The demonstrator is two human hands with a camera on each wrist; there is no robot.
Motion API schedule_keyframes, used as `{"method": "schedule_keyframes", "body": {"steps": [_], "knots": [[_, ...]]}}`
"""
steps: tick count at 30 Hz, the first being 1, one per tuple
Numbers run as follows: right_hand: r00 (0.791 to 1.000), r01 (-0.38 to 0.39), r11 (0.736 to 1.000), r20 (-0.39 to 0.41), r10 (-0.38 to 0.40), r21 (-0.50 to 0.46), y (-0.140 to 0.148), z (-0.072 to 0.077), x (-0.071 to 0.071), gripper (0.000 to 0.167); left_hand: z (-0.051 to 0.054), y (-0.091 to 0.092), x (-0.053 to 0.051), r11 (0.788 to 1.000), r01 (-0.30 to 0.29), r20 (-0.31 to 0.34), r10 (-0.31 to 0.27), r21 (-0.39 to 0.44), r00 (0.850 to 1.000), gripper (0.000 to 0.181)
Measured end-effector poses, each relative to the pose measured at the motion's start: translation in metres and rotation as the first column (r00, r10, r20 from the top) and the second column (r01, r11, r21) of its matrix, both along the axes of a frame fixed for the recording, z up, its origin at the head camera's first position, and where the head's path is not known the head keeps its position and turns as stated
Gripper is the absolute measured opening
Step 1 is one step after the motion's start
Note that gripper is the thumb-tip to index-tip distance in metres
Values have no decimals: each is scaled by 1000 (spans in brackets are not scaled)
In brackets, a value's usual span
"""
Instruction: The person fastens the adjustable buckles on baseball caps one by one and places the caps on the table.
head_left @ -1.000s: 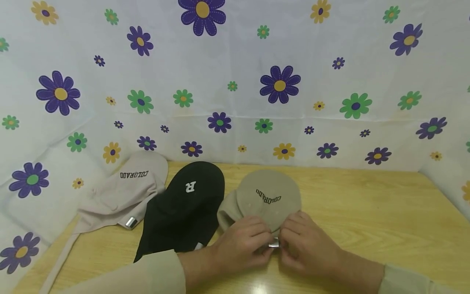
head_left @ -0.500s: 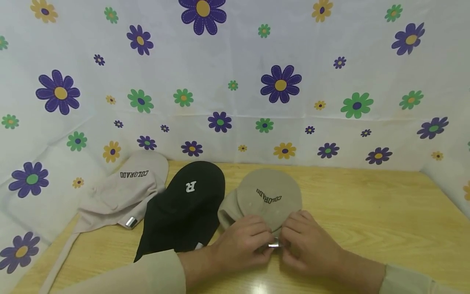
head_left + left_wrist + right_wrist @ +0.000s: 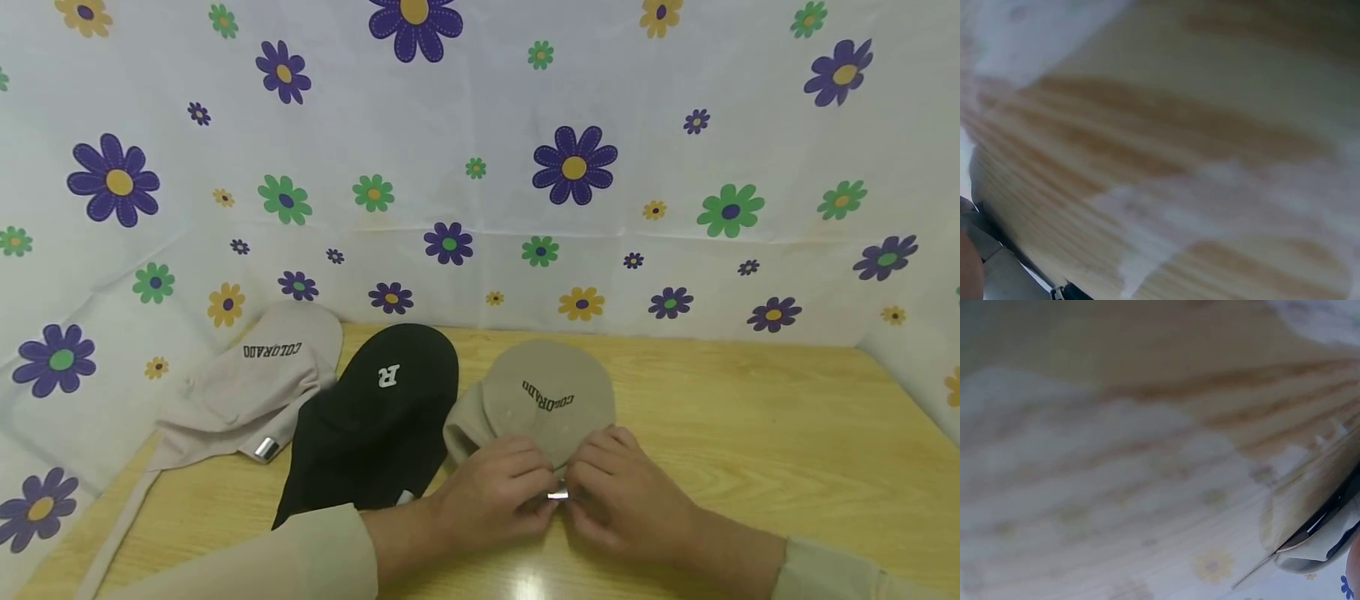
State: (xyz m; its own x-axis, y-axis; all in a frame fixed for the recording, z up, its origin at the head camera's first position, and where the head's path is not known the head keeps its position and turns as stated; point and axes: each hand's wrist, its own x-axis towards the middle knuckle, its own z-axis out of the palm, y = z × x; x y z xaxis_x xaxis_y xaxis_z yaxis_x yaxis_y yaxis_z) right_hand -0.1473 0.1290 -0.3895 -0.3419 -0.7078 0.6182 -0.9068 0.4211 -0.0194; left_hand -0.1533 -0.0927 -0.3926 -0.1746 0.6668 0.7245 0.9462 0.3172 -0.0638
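A beige cap (image 3: 551, 367) with dark COLORADO lettering lies in the middle of the head view, brim away from me. At its near edge is a small shiny metal buckle (image 3: 557, 495). My left hand (image 3: 491, 500) has its fingers curled beside the buckle, pinching the cap's back edge or strap. From the other side my right hand (image 3: 633, 500) pinches there too, fingertips almost meeting the left ones. The fingers hide most of the strap. Both wrist views are mostly blurred table, with part of a finger (image 3: 1354, 569) at the right wrist view's edge.
To the left lies a black cap (image 3: 382, 433) with a white R, near my left forearm. Beyond it is a pale pink cap (image 3: 255, 375) with a long tie and a metal buckle. A flower-print cloth (image 3: 495, 100) hangs behind the wooden table (image 3: 750, 417).
My right hand has shifted slightly left, closer to the left hand. Both hands keep their grip at the buckle. The head view has tilted down a little.
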Motion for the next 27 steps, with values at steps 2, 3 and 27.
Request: {"method": "schedule_keyframes", "body": {"steps": [2, 3, 27], "knots": [[1000, -15, 1000, -19, 15, -6, 0, 0, -1, 15, 0, 0, 0, 1000, 0, -6, 0, -1, 1000, 16], [999, -21, 1000, -28, 21, -8, -1, 0, -1, 14, 0, 0, 0, 1000, 0, -9, 0, -1, 1000, 16], [999, -35, 998, -42, 32, -60, 0, 1, -1, 20, -2, 1, 1, 1000, -4, -2, 4, 0, 1000, 16]]}}
